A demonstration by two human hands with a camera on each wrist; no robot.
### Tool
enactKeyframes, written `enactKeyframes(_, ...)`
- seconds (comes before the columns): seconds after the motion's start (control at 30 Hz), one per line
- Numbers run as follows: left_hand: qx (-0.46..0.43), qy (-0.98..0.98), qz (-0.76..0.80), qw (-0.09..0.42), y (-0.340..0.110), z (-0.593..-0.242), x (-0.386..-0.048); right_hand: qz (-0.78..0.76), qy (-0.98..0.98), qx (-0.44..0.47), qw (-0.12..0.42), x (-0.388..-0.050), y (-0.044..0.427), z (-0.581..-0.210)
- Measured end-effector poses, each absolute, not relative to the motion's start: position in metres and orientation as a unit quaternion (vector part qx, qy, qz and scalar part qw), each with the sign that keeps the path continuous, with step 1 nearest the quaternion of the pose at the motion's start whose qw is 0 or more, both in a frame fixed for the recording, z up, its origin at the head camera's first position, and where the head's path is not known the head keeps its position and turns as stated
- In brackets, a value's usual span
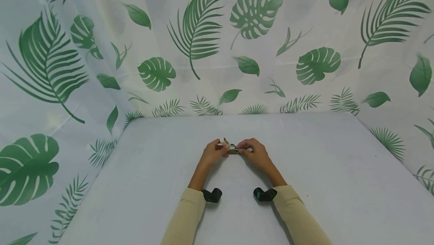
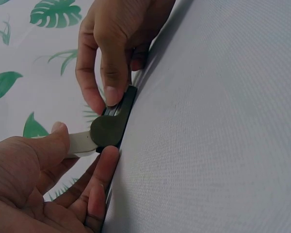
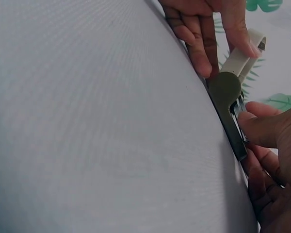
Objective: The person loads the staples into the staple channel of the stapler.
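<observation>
A small stapler [image 1: 234, 152] with a dark green base [image 2: 108, 130] and a cream upper arm [image 3: 238, 60] stands on the white surface, its arm swung far up. My left hand [image 1: 213, 152] holds it by that arm, thumb on the cream part and fingertips against the base by the round hinge. On the other side, my right hand [image 1: 255, 152] pinches a narrow metal piece [image 3: 240, 116] at the channel over the base, between thumb and forefinger. Those fingertips partly cover the piece, so I cannot tell whether it is staples or part of the stapler.
The white tabletop [image 1: 135, 184] spreads around both hands. Leaf-printed cloth [image 1: 210, 86] rises behind it and at the sides. A dark wrist camera [image 1: 212, 195] sits at the left sleeve, another camera [image 1: 265, 195] at the right.
</observation>
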State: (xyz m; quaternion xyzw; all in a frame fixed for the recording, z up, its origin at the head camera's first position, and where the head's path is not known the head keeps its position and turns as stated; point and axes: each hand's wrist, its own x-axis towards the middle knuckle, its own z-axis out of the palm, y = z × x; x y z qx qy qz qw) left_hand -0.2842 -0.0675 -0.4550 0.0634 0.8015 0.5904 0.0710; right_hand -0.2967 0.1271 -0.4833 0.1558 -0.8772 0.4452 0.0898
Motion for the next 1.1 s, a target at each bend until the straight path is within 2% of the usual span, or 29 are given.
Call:
enactKeyframes(0.23, 0.058, 0.808, 0.583, 0.068, -0.0678, -0.4628, -0.2884, 0.446, -0.875, 0.161, 0.098, -0.297, 0.1276, -0.4851)
enactKeyframes(1.1, 0.049, 0.81, 0.58, 0.073, -0.0674, -0.4584, -0.286, 0.434, -0.878, 0.176, 0.095, -0.2961, 0.129, -0.4838)
